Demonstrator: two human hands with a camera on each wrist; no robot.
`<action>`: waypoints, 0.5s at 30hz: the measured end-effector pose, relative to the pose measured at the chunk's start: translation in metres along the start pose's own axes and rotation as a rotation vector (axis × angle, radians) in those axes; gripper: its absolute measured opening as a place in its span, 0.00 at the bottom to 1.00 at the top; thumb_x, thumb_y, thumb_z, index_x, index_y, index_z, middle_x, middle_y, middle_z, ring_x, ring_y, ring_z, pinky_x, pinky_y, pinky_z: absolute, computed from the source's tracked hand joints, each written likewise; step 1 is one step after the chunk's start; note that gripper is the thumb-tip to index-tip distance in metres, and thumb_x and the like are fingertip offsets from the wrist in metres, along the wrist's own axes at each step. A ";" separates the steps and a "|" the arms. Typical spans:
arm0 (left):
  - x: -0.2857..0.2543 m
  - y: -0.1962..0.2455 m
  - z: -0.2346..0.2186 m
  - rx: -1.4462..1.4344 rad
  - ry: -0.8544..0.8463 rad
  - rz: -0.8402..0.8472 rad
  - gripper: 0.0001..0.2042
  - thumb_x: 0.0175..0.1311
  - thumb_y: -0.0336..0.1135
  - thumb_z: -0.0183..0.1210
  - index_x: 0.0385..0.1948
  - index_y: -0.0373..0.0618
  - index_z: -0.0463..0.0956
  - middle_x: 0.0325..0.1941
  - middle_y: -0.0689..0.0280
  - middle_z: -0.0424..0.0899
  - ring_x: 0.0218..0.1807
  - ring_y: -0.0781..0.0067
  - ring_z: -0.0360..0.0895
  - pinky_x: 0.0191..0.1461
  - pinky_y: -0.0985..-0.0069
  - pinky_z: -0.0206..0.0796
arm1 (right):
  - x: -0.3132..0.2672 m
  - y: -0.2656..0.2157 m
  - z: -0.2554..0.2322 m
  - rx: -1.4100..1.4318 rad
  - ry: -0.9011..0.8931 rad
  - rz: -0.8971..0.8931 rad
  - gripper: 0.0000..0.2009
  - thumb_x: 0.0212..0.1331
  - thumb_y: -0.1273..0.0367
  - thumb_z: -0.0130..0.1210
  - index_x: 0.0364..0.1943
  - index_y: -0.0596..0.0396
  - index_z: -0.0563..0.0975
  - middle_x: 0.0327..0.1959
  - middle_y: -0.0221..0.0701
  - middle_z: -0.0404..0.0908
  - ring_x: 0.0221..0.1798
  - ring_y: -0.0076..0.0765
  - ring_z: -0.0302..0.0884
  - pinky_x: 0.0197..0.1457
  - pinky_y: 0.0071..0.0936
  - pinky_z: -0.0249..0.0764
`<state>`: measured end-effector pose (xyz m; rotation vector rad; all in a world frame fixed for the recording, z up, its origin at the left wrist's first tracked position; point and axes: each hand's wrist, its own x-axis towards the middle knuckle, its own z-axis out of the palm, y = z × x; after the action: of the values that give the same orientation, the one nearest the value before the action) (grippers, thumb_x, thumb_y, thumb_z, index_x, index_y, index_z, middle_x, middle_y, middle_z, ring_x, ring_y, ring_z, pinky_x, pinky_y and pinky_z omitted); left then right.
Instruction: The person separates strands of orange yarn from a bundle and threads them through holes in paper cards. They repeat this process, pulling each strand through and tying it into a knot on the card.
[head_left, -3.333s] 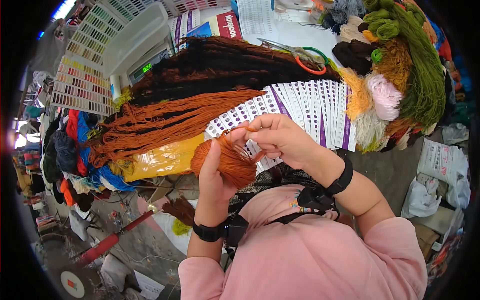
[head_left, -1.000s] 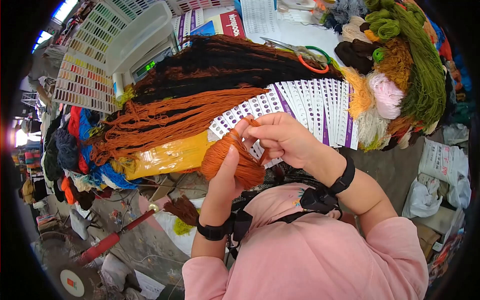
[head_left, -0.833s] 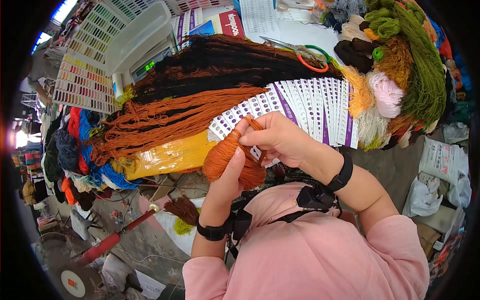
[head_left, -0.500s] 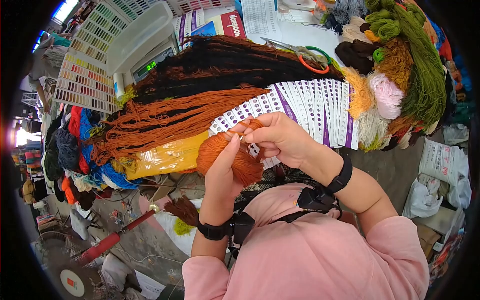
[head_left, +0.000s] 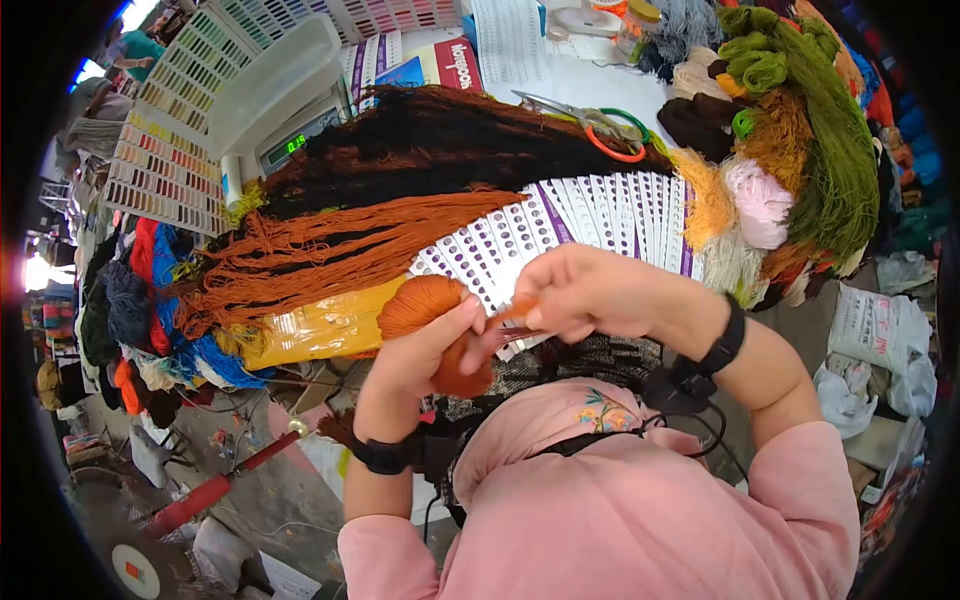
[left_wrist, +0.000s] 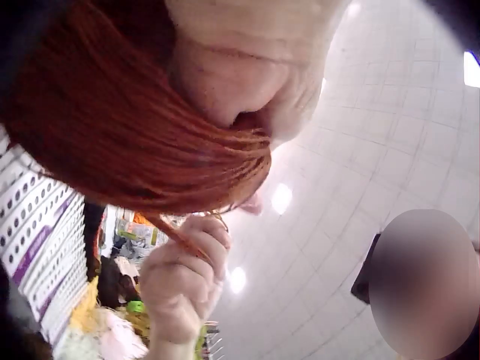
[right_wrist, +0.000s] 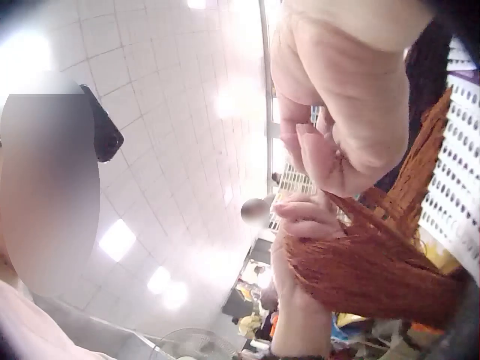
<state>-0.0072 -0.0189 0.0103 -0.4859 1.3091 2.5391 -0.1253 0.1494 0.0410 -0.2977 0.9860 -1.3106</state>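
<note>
A rust-orange yarn bundle sits in the left hand, whose fingers wrap round its gathered end above the table's front edge. To its right the right hand pinches a short strand of the same yarn, drawn out from the bundle; that hand looks blurred in the head view. In the left wrist view the bundle fans out below the left palm, and the right hand grips the strand. The right wrist view shows the right hand with curled fingers over the strand, beside the bundle.
Long rust-orange skeins and dark skeins lie across the table. Around them are punched cards, scissors, a scale with a clear tray, a yellow packet and green yarn. A fan stands at lower left.
The right hand has moved right and slightly down, away from the left hand, with the strand stretched between them. The left hand and the bundle have shifted left and tilted.
</note>
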 end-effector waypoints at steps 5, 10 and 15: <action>-0.013 0.023 -0.045 -0.248 0.067 0.044 0.07 0.57 0.31 0.46 0.22 0.38 0.67 0.10 0.72 0.61 0.11 0.85 0.58 0.16 0.87 0.53 | -0.025 -0.026 -0.009 -0.395 0.177 -0.310 0.03 0.44 0.75 0.53 0.23 0.59 0.74 0.18 0.23 0.71 0.20 0.15 0.64 0.21 0.14 0.59; -0.084 -0.041 -0.252 -0.248 0.434 0.519 0.08 0.57 0.31 0.41 0.34 0.38 0.66 0.33 0.63 0.74 0.26 0.76 0.68 0.30 0.80 0.62 | -0.080 -0.053 -0.078 0.376 -0.058 -0.824 0.08 0.55 0.73 0.42 0.37 0.63 0.65 0.34 0.39 0.70 0.24 0.24 0.68 0.33 0.21 0.76; -0.239 -0.106 -0.400 0.559 1.079 0.353 0.13 0.53 0.36 0.50 0.32 0.33 0.68 0.29 0.59 0.75 0.31 0.71 0.72 0.38 0.75 0.66 | -0.220 -0.103 -0.196 0.217 0.772 -1.027 0.03 0.48 0.80 0.44 0.27 0.67 0.67 0.32 0.39 0.69 0.21 0.22 0.61 0.29 0.18 0.65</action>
<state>0.3217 -0.3019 -0.1905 -1.7282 2.5062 1.9252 -0.3266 0.3829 0.0938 -0.1097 1.3726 -2.5704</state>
